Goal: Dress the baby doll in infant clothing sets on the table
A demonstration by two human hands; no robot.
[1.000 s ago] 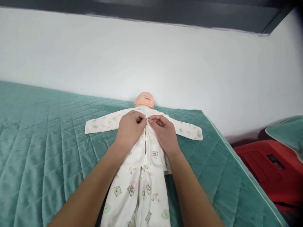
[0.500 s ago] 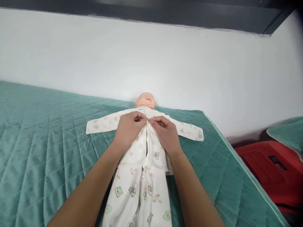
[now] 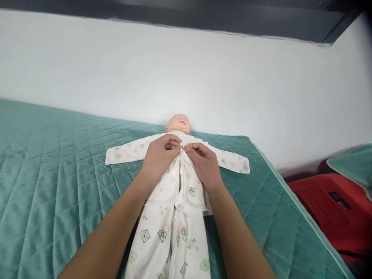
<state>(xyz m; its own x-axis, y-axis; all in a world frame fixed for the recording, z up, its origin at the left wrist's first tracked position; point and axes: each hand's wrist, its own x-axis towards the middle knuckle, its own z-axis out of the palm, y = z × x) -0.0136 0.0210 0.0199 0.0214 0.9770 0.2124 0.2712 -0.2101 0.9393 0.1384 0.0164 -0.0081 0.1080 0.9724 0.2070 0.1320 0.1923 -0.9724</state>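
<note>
A baby doll [image 3: 178, 123] lies on its back with its head toward the wall. It wears a white printed baby shirt [image 3: 165, 186] and matching pants [image 3: 151, 236]; both sleeves stretch out sideways. My left hand [image 3: 161, 155] pinches the shirt's front edge at the upper chest. Close beside it, my right hand [image 3: 205, 161] pinches the opposite front edge, fingertips almost meeting the left ones. A small yellowish spot shows between the fingertips, too small to make out. Below my hands the shirt front parts in a narrow gap.
Under the doll spreads a green quilted cover [image 3: 72, 174], its pale-piped edge [image 3: 293, 197] running down the right side. Past that edge is a red plastic object [image 3: 328, 209] with green cloth [image 3: 354, 162] above it. A white wall [image 3: 186, 69] rises behind.
My left index finger has lifted slightly from the shirt edge and straightened a little. The right hand, doll and clothes look nearly the same.
</note>
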